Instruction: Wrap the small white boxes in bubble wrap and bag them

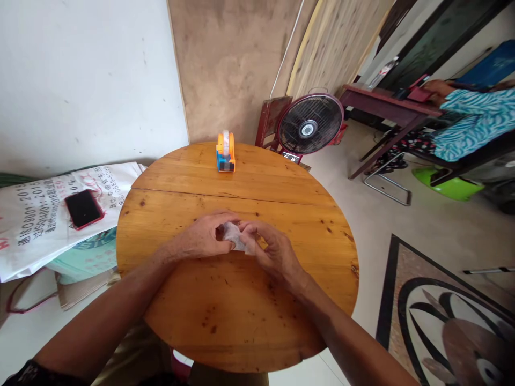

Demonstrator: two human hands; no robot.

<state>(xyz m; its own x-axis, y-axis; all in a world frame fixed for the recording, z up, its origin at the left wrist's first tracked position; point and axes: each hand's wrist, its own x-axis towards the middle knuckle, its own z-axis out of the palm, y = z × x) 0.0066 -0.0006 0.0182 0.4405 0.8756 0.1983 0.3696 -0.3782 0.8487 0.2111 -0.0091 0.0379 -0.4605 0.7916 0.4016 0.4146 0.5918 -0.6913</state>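
Observation:
Between my two hands is a small piece of thin, whitish, translucent wrapping (232,234), crumpled or folded; what it may cover is hidden. My left hand (207,234) curls around its left side, thumb and fingers closed on it. At the right side, my right hand (271,247) pinches the wrapping's edge between thumb and fingers. Both hands are over the middle of the round wooden table (249,311). Toward the table's far edge stands an orange and blue tape dispenser (226,152) with a roll of clear tape.
A phone (84,208) lies on a white printed sack (44,214) left of the table. An electric fan (309,126) stands beyond its far right edge. Farther right, a person in a blue patterned top (475,123) sits at a dark red desk (386,104).

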